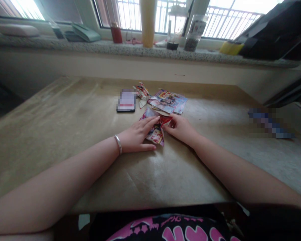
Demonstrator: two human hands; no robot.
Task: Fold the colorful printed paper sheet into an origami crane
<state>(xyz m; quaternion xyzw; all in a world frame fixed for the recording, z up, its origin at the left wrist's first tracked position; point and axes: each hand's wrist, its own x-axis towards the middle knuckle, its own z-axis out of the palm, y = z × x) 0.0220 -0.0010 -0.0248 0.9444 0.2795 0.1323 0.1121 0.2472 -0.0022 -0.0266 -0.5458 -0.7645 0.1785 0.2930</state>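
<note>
A colourful printed paper sheet [156, 136], partly folded, lies on the table between my hands. My left hand [139, 134], with a silver bracelet at the wrist, rests flat on its left side, fingers stretched out and thumb apart. At the right edge, my right hand [182, 130] pinches a red folded part of the sheet between thumb and fingers. Just beyond is a stack of printed paper sheets [169, 103]. A folded paper piece [142, 93] with pointed ends sits left of the stack.
A phone [126, 102] lies left of the folded piece, its screen blurred out. Another blurred flat item [271, 124] is at the table's right. On the windowsill [130, 48] stand a red bottle [116, 32], a tall yellow cylinder [147, 23] and clear containers.
</note>
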